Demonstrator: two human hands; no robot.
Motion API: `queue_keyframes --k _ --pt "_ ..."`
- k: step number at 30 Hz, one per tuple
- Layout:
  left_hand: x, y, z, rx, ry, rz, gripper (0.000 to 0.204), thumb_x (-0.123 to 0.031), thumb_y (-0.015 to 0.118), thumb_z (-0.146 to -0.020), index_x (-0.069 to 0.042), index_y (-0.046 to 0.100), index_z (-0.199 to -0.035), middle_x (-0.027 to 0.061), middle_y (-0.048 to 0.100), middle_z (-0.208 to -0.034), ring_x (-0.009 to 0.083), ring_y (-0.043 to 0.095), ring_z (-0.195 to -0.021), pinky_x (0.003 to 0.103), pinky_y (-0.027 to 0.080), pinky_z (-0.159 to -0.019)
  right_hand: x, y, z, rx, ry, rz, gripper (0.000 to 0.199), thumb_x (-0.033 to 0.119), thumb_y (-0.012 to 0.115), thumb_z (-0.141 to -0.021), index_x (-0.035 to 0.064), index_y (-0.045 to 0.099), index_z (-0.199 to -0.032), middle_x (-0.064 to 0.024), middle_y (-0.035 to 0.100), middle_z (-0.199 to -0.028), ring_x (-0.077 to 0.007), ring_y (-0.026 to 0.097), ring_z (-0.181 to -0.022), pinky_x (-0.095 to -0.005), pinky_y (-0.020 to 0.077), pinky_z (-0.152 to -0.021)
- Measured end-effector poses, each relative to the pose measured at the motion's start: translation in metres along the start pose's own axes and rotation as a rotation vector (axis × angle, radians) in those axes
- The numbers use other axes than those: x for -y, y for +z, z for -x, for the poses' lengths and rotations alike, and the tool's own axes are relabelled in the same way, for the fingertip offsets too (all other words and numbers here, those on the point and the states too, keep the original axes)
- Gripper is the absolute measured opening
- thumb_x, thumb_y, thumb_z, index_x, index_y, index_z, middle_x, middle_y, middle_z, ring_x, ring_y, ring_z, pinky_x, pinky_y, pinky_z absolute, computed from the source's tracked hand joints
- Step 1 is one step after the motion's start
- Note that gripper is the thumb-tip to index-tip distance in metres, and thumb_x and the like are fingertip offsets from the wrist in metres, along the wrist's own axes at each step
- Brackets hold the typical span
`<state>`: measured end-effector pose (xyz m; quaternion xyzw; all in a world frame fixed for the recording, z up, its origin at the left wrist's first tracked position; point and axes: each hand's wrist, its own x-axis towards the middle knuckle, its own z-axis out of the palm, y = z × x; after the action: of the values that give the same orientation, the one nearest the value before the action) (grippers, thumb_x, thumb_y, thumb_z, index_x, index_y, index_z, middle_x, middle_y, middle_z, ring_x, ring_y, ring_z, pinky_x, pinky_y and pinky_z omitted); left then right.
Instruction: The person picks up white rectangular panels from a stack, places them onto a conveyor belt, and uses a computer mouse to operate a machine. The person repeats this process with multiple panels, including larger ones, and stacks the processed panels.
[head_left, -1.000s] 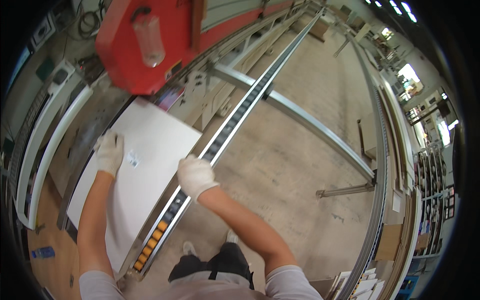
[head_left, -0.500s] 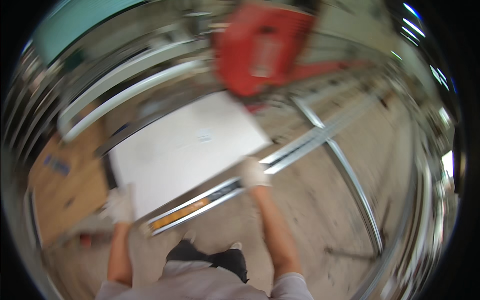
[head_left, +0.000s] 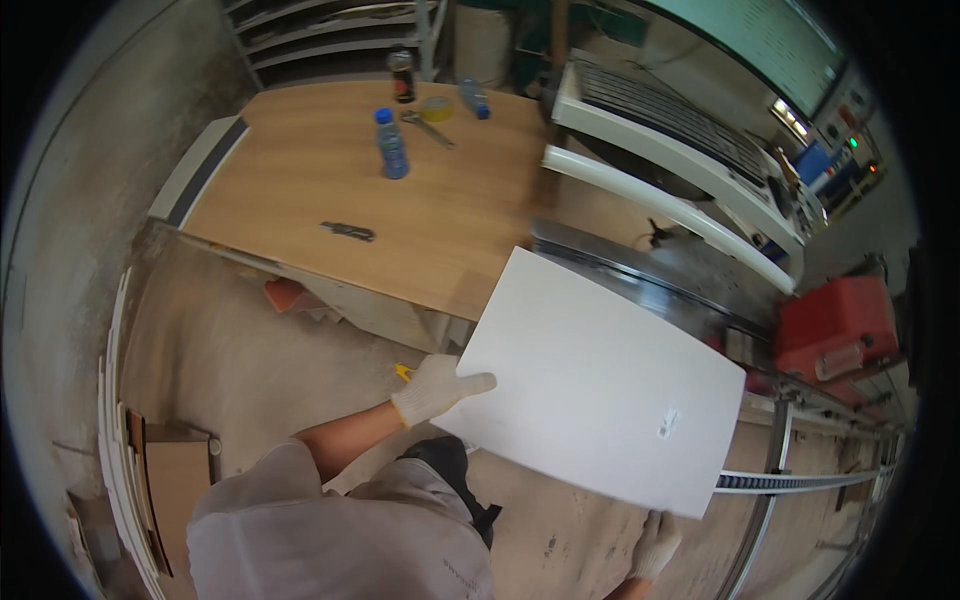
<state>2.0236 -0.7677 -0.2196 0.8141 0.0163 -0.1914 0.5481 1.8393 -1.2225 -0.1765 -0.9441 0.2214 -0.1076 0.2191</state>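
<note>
You seemed mid-handling of the white panel (head_left: pixel 590 390), right of the frame's centre, your left hand (head_left: pixel 437 388) clamped on its left corner, your right hand (head_left: pixel 656 546) at its lower-right edge, closure unclear, and the next move called for level two-sided support.

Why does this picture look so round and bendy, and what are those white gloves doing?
It's taken by a wide camera worn on a person's head, looking down, so straight edges curve. The person's own hands are in the gloves. The left hand grips a big white board, thumb on top. The right hand is at the board's near edge; its exact hold is hard to see. On the wooden-topped table are a blue-capped bottle, a dark bottle, a wrench and other things.
</note>
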Motion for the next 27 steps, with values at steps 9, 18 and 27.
queue_keyframes --k 9,18,27 --pt "0.15 -0.222 0.185 -0.197 -0.246 0.021 0.051 -0.042 0.076 -0.093 0.0 0.077 -0.12 0.0157 0.08 -0.099 0.0232 0.077 -0.092 0.036 0.059 -0.085 0.222 0.052 0.216 0.073 -0.159 -0.009 0.025 0.02 0.064 -0.104 -0.0039 0.072 -0.098 -0.0236 0.071 -0.088 -0.0425 0.068 -0.079 -0.0495 0.0548 -0.074" --pt "0.333 -0.49 0.21 -0.307 -0.152 0.204 0.047 -0.028 0.08 -0.093 0.008 0.075 -0.123 0.0103 0.079 -0.108 0.0184 0.073 -0.096 0.036 0.059 -0.085 0.443 0.254 0.326 0.103 -0.259 0.059 0.012 0.008 0.068 -0.096 0.0028 0.062 -0.087 -0.0199 0.064 -0.079 -0.0433 0.064 -0.072 -0.0535 0.0502 -0.064" --pt "0.445 -0.674 0.076 -0.188 -0.193 -0.126 0.049 -0.039 0.074 -0.1 0.009 0.075 -0.111 0.019 0.079 -0.102 0.0252 0.073 -0.089 0.041 0.057 -0.08 0.605 0.442 0.291 0.118 -0.164 0.171 0.015 0.02 0.066 -0.1 0.0064 0.067 -0.095 -0.0198 0.069 -0.088 -0.0436 0.068 -0.082 -0.0545 0.0551 -0.072"
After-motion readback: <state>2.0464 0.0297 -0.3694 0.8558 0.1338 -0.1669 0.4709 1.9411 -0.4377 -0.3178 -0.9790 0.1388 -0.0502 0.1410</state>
